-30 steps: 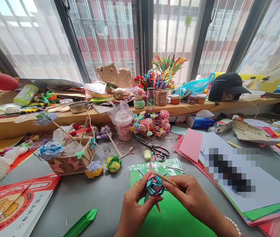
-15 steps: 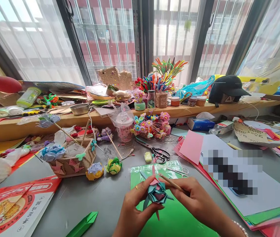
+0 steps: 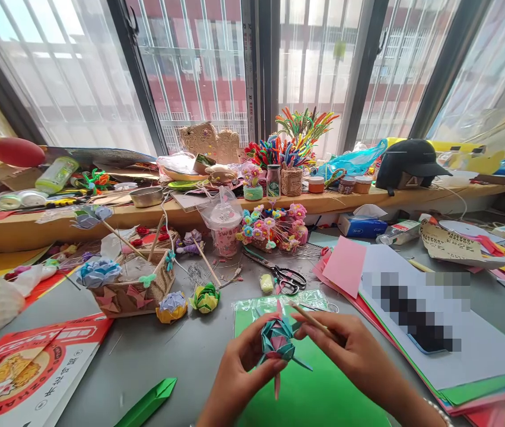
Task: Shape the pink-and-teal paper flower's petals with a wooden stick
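Teal-and-pink folded paper flower (image 3: pixel 278 343), held low in the middle of the view above a green sheet (image 3: pixel 318 391) on the grey table (image 3: pixel 190 356). Pinched at its lower left edge by the left hand (image 3: pixel 238 373), thumb above and fingers curled beneath, closed on the paper. One pink point hanging down below the flower, another standing up at the top.

Thin wooden stick (image 3: pixel 314 323) gripped between thumb and fingers of the right hand (image 3: pixel 354 356), tip slanted up and left, lying just beside the flower's upper right petals; contact there too fine to tell.

Behind the flower, a clear plastic sleeve (image 3: pixel 279 303) at the far edge of the green sheet. Farther back, black-handled scissors (image 3: pixel 285 276) flat on the table. To the left, a yellow-green paper ball (image 3: pixel 205 298) and a woven basket (image 3: pixel 139 290) with paper blooms. To the right, a pink sheet (image 3: pixel 345 265) atop a stack of coloured paper (image 3: pixel 470 379). Near the left lower edge, a folded green strip (image 3: pixel 148 403). Beyond, a wooden sill (image 3: pixel 345 198) crowded with jars, pipe-cleaner flowers (image 3: pixel 299 133) and a black cap (image 3: pixel 407 160).
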A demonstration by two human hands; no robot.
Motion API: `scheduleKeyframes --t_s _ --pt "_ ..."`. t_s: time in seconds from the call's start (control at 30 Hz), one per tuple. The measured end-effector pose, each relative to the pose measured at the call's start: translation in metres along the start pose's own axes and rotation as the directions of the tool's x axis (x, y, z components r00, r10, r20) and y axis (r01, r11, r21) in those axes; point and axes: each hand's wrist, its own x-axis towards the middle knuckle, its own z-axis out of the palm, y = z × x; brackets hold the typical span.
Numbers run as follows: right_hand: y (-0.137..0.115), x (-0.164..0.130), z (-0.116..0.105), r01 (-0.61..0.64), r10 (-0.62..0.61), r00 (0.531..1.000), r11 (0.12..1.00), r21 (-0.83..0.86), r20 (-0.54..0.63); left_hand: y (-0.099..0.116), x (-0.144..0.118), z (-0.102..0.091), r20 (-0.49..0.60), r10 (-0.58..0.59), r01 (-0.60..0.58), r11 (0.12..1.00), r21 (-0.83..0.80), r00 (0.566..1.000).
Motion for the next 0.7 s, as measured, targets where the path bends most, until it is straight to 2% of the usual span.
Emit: scheduleKeyframes --t_s 0.07,0.13,0.3,0.37,0.4,0.43,0.5,0.53,0.6,0.7 --pt "-0.001 0.000 -0.004 -0.030 0.025 0.996 0.998 -0.051 -0.081 0.004 0.000 0.005 0.000 -0.029 0.029 0.994 -0.101 1.000" --pt "-0.001 0.000 -0.004 -0.035 0.023 0.994 0.992 -0.120 -0.105 0.006 0.000 0.008 0.033 -0.060 0.064 0.984 -0.165 0.998" --pt "0.001 0.002 0.002 0.027 -0.047 0.994 0.979 -0.204 -0.094 0.003 0.001 0.006 0.225 -0.077 0.123 0.973 -0.194 0.971" --pt "0.001 0.002 0.003 0.021 -0.039 0.996 0.975 -0.222 -0.075 0.003 0.002 -0.001 0.300 -0.071 0.123 0.980 -0.157 0.951" --pt "0.001 0.003 0.003 0.012 -0.026 0.998 0.973 -0.233 -0.058 0.005 0.002 -0.005 0.286 -0.073 0.106 0.989 -0.103 0.956" --pt "0.001 0.003 0.003 0.003 -0.013 0.999 0.970 -0.243 -0.042 0.007 0.002 -0.009 0.217 -0.075 0.076 0.997 0.004 0.973" --pt "0.001 0.003 0.003 -0.009 0.008 1.000 0.967 -0.253 -0.008 0.013 0.002 -0.012 0.055 0.004 -0.016 0.973 0.228 0.998" --pt "0.001 0.003 0.004 -0.015 0.018 1.000 0.969 -0.247 0.011 0.017 0.002 -0.012 0.038 0.050 -0.059 0.951 0.303 0.998" --pt "0.001 0.002 0.005 -0.018 0.029 0.998 0.977 -0.212 0.049 0.023 0.001 -0.008 0.098 0.080 -0.109 0.933 0.343 0.992" --pt "0.003 0.002 0.007 -0.035 0.052 0.993 0.987 -0.155 0.109 0.027 -0.001 0.000 0.230 0.019 -0.082 0.960 0.266 0.973"
